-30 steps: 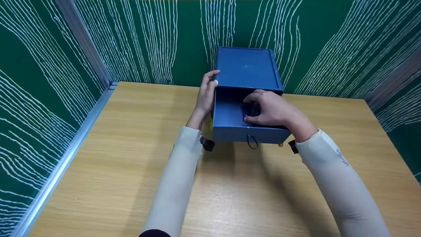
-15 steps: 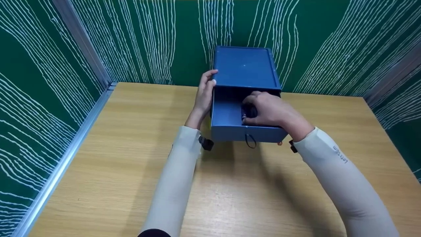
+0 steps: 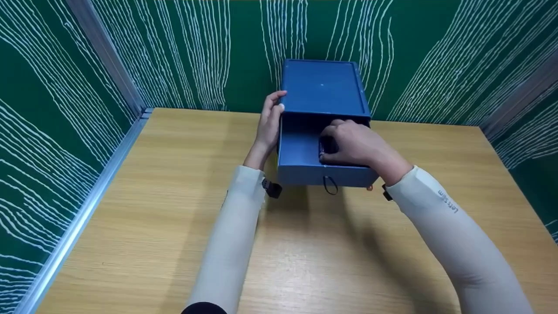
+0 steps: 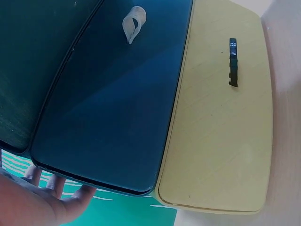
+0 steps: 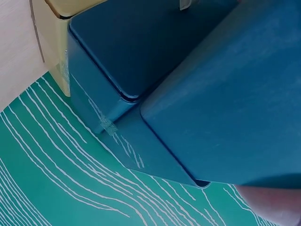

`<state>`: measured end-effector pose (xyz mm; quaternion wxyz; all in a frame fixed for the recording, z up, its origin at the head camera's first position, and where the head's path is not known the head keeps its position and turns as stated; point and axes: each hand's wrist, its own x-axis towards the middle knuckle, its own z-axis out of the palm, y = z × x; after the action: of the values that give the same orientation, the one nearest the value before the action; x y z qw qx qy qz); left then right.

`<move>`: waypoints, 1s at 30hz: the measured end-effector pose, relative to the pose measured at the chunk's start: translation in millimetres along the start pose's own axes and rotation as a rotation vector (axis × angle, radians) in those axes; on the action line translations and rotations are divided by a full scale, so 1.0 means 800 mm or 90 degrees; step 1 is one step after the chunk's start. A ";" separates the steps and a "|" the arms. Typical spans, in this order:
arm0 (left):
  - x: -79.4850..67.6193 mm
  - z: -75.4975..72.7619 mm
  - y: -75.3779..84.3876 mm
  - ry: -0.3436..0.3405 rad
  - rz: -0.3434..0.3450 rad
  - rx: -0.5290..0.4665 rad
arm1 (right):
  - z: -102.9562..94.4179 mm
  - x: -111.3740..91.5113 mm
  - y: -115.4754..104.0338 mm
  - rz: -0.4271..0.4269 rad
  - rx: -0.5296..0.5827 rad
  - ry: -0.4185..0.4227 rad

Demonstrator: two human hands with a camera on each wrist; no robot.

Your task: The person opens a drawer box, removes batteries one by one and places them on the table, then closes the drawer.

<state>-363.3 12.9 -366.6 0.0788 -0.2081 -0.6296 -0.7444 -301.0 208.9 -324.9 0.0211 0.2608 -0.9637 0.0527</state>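
Note:
A stack of drawers, its blue top (image 3: 322, 87) facing up, stands against the back wall. Its top blue drawer (image 3: 301, 175) is pulled out, a dark loop on its front. My left hand (image 3: 268, 124) rests against the stack's left side, fingertips at the upper edge; in the left wrist view its fingers (image 4: 77, 200) lie along the side. My right hand (image 3: 355, 141) is inside the drawer, thumb and fingers curled round a dark, shiny object (image 3: 328, 146) on the drawer's right side. The hand covers most of that object, so its kind cannot be told.
Below sit a closed blue drawer (image 4: 113, 103) with a pale loop (image 4: 141, 16) and a closed yellow drawer (image 4: 221, 132) with a dark loop. The wooden table (image 3: 152, 218) extends in front. A green wall (image 3: 248, 52) with white lines stands close behind the stack.
My right fingers and thumb have drawn slightly closer round the dark object. The whole scene shifts a little up and left in the head view. My left hand stays on the stack's side.

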 end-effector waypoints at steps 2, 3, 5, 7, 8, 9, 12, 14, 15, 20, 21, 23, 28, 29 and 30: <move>0.000 0.000 0.001 0.002 0.002 -0.005 | 0.000 0.001 0.000 -0.002 -0.006 0.008; 0.001 0.000 0.001 0.003 0.003 -0.004 | -0.001 0.001 0.000 0.001 -0.006 0.007; 0.001 0.001 0.001 0.004 0.004 -0.005 | -0.001 0.000 0.000 0.008 -0.003 0.004; 0.001 0.001 0.001 0.006 0.005 -0.003 | -0.001 0.000 0.000 0.012 -0.002 0.001; 0.001 0.001 0.001 0.006 0.007 -0.001 | -0.001 0.000 0.000 0.013 -0.001 0.001; 0.001 0.001 0.001 0.005 0.010 0.003 | -0.001 0.000 0.000 0.015 0.000 0.000; 0.000 0.001 0.001 0.004 0.016 0.010 | -0.002 -0.001 0.000 0.020 -0.002 -0.004; 0.000 0.001 0.000 0.003 0.021 0.016 | -0.002 -0.001 -0.001 0.026 -0.001 -0.009; 0.000 0.001 0.001 0.003 0.020 0.016 | -0.002 -0.001 -0.001 0.028 0.000 -0.012; 0.000 0.000 0.001 0.004 0.013 0.022 | -0.002 0.000 -0.001 0.036 0.000 -0.020; 0.000 0.000 0.001 0.004 0.012 0.022 | -0.002 0.000 -0.001 0.036 -0.001 -0.019; 0.000 -0.001 0.001 0.004 0.012 0.021 | -0.002 -0.001 -0.002 0.035 -0.004 -0.016; -0.001 0.000 0.001 0.006 0.006 0.020 | -0.002 -0.002 -0.002 0.022 0.003 0.006; -0.002 0.000 0.001 0.006 0.004 0.020 | -0.002 -0.003 -0.002 0.019 0.009 0.012; -0.002 0.000 0.001 0.006 0.003 0.020 | -0.002 -0.003 -0.001 0.016 0.017 0.017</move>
<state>-361.8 12.9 -366.7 0.0864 -0.2048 -0.6403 -0.7353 -298.5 209.4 -323.2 0.0302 0.2482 -0.9657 0.0696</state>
